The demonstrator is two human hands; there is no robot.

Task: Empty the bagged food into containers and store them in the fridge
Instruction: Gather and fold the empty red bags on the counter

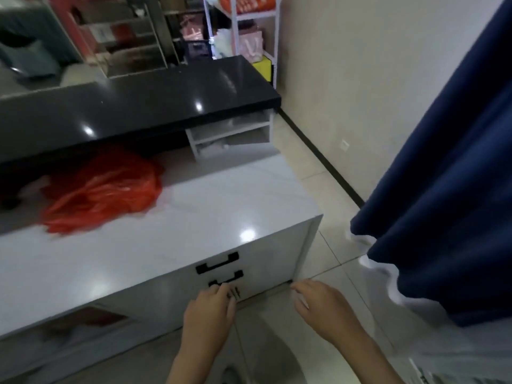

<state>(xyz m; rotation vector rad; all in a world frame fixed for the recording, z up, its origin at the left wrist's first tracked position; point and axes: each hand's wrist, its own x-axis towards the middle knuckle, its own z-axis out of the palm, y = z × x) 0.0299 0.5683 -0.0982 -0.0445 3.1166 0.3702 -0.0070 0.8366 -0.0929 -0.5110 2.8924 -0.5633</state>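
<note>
Red plastic bag lies crumpled on the white desk, toward its far left part, just under the overhang of a glossy black counter that runs along the desk's far edge. The bag is blurred, and what it holds cannot be made out. The rest of the desk top, out to its right corner, is bare and shiny with light reflections.

Below the desk's near edge, on its front face, sit two black handles, one above the other. The left hand reaches up to that front face with its fingers bent and bunched near the lower handle; whether they actually grip it cannot be told through the blur. The right hand hangs lower and to the right, near the desk's bottom right corner where it meets the tiled floor; its fingers are loosely curled and it holds nothing.

A dark blue curtain hangs at the right, with a pale lining showing at its lower hem. Under the black counter's right end stands a small white shelf unit. Past the counter, against the wall, a white rack carries bags and boxes.
</note>
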